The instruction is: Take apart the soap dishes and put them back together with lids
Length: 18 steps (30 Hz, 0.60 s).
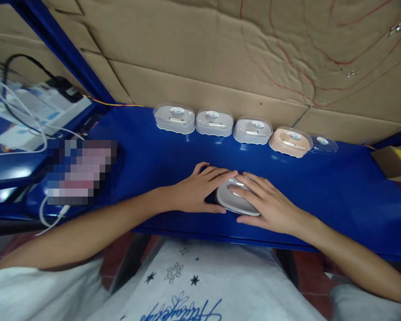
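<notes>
A grey oval box (232,201) lies on the blue table (337,196) near its front edge. My left hand (195,189) rests at the box's left side, fingers stretched flat over its top edge. My right hand (265,203) lies on top of the box from the right, fingers spread and pressing on the lid. Both hands touch the box.
Along the cardboard wall (220,53) stand three grey boxes (214,122), a peach box (290,141) and a clear lid (323,143). White boxes and cables (36,111) lie at the left beside a blue post (63,49). A cardboard box (392,162) sits at the right.
</notes>
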Tool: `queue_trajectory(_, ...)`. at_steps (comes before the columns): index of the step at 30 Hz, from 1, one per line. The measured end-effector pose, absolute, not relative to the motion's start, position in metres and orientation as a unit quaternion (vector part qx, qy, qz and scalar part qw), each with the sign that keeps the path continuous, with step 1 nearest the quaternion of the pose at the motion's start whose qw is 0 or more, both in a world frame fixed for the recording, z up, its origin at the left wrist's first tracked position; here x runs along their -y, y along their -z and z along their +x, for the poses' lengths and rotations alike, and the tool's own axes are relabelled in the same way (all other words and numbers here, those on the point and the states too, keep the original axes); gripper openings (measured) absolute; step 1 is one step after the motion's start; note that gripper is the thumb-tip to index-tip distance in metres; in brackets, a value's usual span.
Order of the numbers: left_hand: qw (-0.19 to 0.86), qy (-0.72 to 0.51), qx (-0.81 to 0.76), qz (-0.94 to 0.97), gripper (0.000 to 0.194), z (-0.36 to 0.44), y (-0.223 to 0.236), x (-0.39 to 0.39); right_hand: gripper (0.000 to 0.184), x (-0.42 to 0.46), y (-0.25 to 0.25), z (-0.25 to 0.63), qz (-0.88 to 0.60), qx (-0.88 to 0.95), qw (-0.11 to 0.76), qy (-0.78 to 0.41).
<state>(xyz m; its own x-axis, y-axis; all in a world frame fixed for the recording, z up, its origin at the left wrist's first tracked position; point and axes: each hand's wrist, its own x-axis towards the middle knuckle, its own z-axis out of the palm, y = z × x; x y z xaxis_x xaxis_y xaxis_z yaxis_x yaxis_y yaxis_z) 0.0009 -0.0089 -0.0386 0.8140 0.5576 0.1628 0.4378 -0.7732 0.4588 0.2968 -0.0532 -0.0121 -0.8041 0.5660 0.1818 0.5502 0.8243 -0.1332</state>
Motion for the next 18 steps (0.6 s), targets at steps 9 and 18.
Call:
queue_trajectory(9,0.199,-0.141,-0.283,0.927,0.106,-0.002,0.033,0.01,0.045,-0.015,-0.006,0.374,-0.549,0.747,0.364,0.091)
queue_trajectory(18,0.174,-0.128,-0.286,0.934,0.099,-0.004,0.031,0.009,0.047,-0.079,0.028,0.459,-0.76,0.582,0.285,0.054)
